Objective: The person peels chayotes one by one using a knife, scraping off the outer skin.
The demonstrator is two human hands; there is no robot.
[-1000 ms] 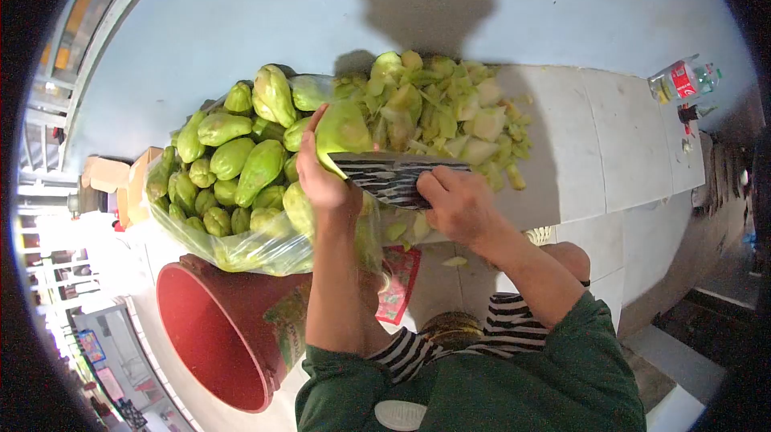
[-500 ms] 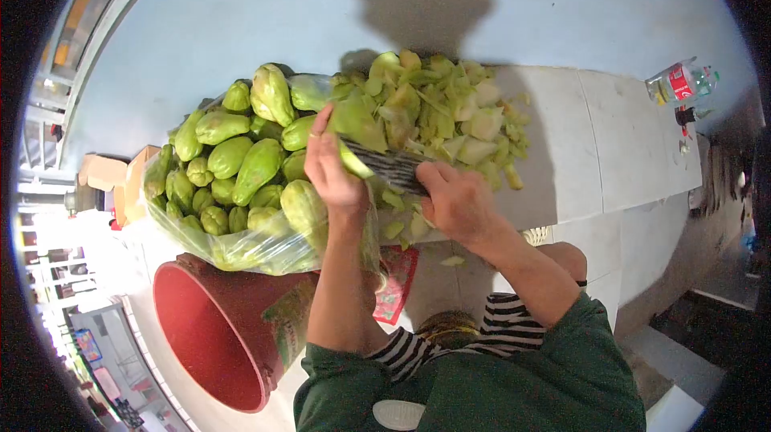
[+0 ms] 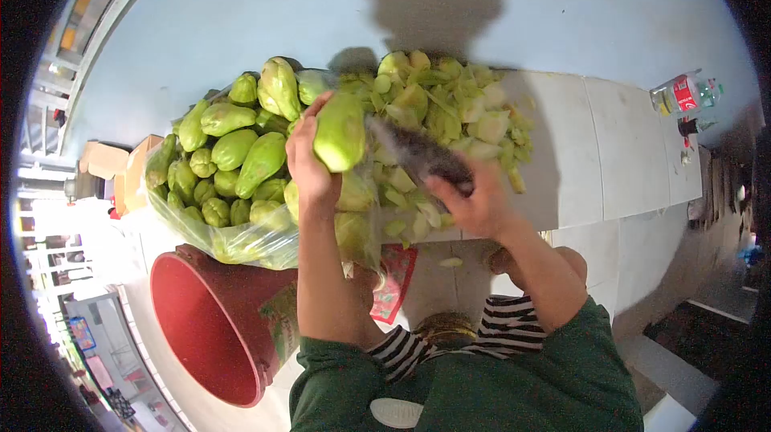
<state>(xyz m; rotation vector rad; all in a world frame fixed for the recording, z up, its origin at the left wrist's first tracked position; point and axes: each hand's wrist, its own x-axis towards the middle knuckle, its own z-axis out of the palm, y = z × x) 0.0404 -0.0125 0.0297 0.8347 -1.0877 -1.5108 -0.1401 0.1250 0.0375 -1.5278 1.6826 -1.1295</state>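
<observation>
My left hand is closed around a smooth green chayote, holding it up in front of the bag. In my right hand is a knife with a broad dark blade, smeared by motion. Its tip points at the chayote, with a small gap between them. Below and behind the blade lies a heap of cut chayote pieces, pale and green. Left of my left hand, many whole chayotes fill a clear plastic bag, partly hidden by my forearm.
A red bucket lies on its side below the bag. The tiled ledge runs right toward a plastic bottle with a red label. Cardboard boxes stand at the left. A pale wall rises behind the ledge.
The knife has come away from the chayote, and my right hand has shifted right and slightly down. My left hand has moved left, with the chayote now turned more upright.
</observation>
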